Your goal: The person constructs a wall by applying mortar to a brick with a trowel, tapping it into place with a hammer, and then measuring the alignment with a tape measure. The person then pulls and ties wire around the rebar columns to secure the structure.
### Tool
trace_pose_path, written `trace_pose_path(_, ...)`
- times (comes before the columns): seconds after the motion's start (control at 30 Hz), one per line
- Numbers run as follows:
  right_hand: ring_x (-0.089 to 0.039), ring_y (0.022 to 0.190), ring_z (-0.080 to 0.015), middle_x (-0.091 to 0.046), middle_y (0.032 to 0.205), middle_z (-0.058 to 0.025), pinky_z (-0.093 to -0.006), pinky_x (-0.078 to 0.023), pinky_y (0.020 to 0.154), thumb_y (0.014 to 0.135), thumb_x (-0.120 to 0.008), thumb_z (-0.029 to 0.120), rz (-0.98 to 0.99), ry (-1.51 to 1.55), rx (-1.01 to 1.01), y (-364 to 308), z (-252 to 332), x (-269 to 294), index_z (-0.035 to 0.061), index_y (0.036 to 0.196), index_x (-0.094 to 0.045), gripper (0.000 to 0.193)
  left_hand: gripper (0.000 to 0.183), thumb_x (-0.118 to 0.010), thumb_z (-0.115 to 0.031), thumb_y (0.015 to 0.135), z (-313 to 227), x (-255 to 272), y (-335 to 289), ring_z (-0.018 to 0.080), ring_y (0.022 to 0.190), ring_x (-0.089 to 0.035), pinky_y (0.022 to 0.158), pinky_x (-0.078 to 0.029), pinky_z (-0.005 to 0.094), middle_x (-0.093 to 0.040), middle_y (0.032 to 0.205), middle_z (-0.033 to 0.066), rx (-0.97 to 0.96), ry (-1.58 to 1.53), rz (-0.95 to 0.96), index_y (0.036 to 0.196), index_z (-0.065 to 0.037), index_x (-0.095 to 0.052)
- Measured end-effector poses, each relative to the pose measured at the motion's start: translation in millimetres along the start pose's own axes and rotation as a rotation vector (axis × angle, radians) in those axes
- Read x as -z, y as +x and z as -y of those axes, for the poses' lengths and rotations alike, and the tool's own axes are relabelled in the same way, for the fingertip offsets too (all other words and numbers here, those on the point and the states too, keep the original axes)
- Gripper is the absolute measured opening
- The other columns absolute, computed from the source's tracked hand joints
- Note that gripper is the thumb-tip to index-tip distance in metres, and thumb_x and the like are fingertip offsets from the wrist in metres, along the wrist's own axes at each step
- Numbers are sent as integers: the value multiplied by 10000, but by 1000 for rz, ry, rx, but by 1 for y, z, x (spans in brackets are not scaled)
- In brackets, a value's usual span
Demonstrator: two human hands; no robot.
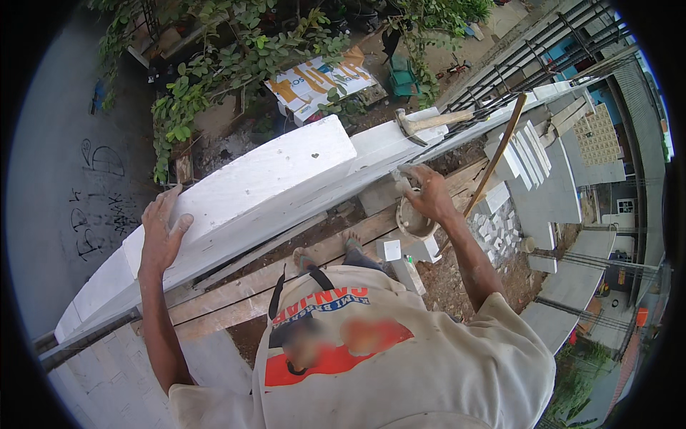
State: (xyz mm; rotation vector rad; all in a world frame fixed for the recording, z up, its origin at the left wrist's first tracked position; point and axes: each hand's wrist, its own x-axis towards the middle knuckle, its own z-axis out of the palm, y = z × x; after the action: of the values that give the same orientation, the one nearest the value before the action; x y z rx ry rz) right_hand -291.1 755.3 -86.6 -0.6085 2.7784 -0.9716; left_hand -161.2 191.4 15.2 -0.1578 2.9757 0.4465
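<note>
A long white block (264, 161) sits on top of the white block wall (379, 150). At the block's left end lies my left hand (163, 222), thumb spread from its fingers, touching the block's end. My right hand (432, 191) is bent with curled fingers on the near side of the wall. Just below it is a round container (416, 220) with grey, mortar-like material inside. A greyish piece shows by the right fingertips, but what they grip is unclear. Beyond that hand, a claw hammer (429, 125) with a wooden handle lies on the wall top.
My feet (350, 242) are on wooden planks (250, 286) behind the wall. A wooden stick (493, 164) slants at the right, near stacked white slabs (527, 157) and broken pieces (495, 232). Leafy branches (214, 64) and a printed sheet (318, 82) lie beyond the wall.
</note>
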Motion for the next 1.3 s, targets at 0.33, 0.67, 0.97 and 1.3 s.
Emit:
trace_pose_path(0.33,-458,1397,-366,-502,1485,-144,-552,-337,1172,925,-724,325,-109,-660,167,109,-221,53,143,1506,-492,652,835,-783,-459,839,-124,-37,68,419,1475,-375,1257,-256,503,-476,1567,196,109,-88,56,1576,-227,-467)
trace_pose_path(0.67,-565,1163,-430,-592,1227,-204,-549,-455,951,946,-712,265,20,-604,352,122,-245,65,33,1245,-554,410,840,-717,-562,897,-104,-52,31,300,1526,-339,1275,-163,572,-400,1640,82,32,56,-225,1596,-202,-420)
trace_pose_path(0.97,-666,850,-423,-658,888,-247,-503,-488,743,1063,-580,402,-37,-69,-52,29,-190,28,-45,1040,-564,447,1028,-916,-375,725,-5,-18,-94,287,1516,-351,1275,-192,550,-418,1622,111,345,158,-359,1589,-151,-406)
trace_pose_path(1.3,-505,491,-74,-543,661,24,-263,-406,440,985,-718,245,387,610,-338,-80,45,-22,43,1019,-602,235,596,-569,-471,1033,139,13,-136,320,1493,-409,1272,-240,437,-497,1579,148,367,-285,-487,1499,-101,-549)
